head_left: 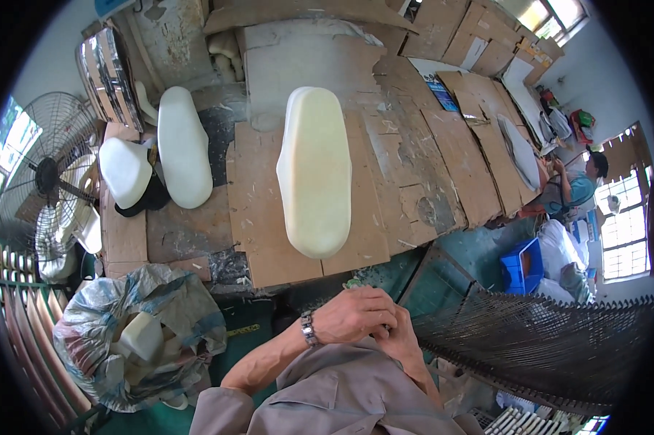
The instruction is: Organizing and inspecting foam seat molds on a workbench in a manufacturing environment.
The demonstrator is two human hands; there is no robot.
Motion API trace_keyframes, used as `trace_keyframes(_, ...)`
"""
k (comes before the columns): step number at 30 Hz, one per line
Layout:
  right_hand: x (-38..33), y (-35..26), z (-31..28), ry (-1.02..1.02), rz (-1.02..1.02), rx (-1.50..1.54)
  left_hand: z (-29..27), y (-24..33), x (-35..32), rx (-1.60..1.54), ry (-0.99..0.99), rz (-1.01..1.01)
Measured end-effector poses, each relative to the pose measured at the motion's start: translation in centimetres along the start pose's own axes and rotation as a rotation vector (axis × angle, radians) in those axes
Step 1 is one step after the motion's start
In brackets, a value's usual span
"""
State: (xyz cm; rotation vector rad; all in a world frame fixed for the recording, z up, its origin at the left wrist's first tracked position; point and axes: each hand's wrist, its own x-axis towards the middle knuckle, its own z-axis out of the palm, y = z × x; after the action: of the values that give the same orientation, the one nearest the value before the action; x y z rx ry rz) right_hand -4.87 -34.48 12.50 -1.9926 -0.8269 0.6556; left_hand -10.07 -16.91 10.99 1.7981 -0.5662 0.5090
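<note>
My left hand, with a metal-banded watch at the wrist, and my right hand meet in front of my body, just off the table's near edge. Both have curled fingers; whatever lies between them is hidden. A small pale-green scrap shows beside the left knuckles, and I cannot tell if it is held. Ahead of the hands, untouched, a long cream foam seat pad lies lengthwise on the cardboard-covered table.
On the table's left are another long white pad and a shorter one. A plastic sack of foam pieces stands below, near a caged fan. Dark mesh spreads at right. Farther off are a blue bin and another person.
</note>
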Motion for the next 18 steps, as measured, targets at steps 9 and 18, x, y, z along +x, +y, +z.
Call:
trace_keyframes(9,-2.9,1.8,-3.0,0.164,-0.127,0.069,1.4,2.6,2.5,0.204,-0.014,0.033)
trace_keyframes(18,-4.4,-2.7,-5.9,0.319,-0.101,-0.016,-0.5,0.2,-0.6,0.336,0.404,-0.388)
